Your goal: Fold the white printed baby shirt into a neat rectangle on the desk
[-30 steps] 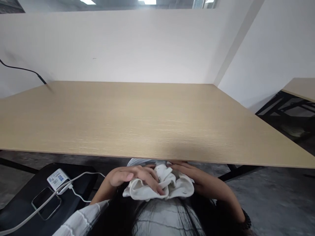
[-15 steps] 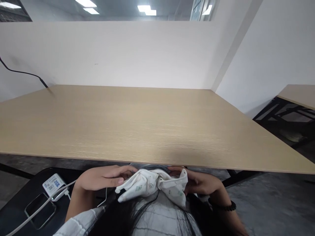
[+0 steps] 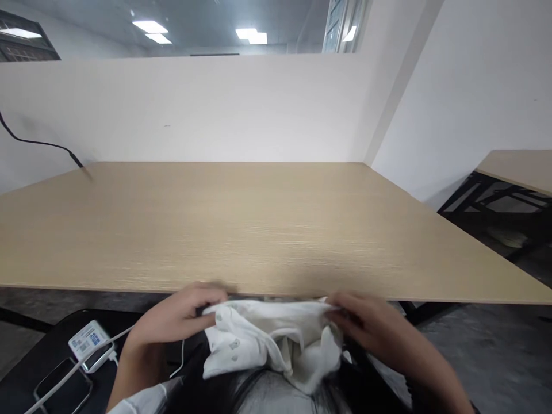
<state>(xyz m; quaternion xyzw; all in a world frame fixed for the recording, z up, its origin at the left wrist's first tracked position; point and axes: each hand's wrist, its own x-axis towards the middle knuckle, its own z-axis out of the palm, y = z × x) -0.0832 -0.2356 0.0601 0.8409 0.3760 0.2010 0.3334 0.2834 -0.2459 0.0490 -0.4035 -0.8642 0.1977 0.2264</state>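
Note:
A white cloth (image 3: 241, 339) with small printed figures hangs in loose folds at the table's front edge, close to my body. My left hand (image 3: 181, 313) pinches its upper left corner between thumb and fingers. At the upper right corner, my right hand (image 3: 360, 319) grips the fabric, slightly smeared by motion. Between the two hands the top edge is stretched nearly straight, while the lower part bunches and droops. What kind of cloth piece it is, I cannot tell.
The light wooden table (image 3: 241, 224) reaches back to a white partition (image 3: 224, 109). A black cable (image 3: 43, 142) runs down at the left. On a black seat (image 3: 26, 368) lie a white power bank (image 3: 92, 344) with a white cable and a dark frame-like object (image 3: 64, 385).
The cloth was bunched in the middle and is now spread wider, its top edge pulled out between my hands. Both hands have risen slightly. The view has tilted up a little.

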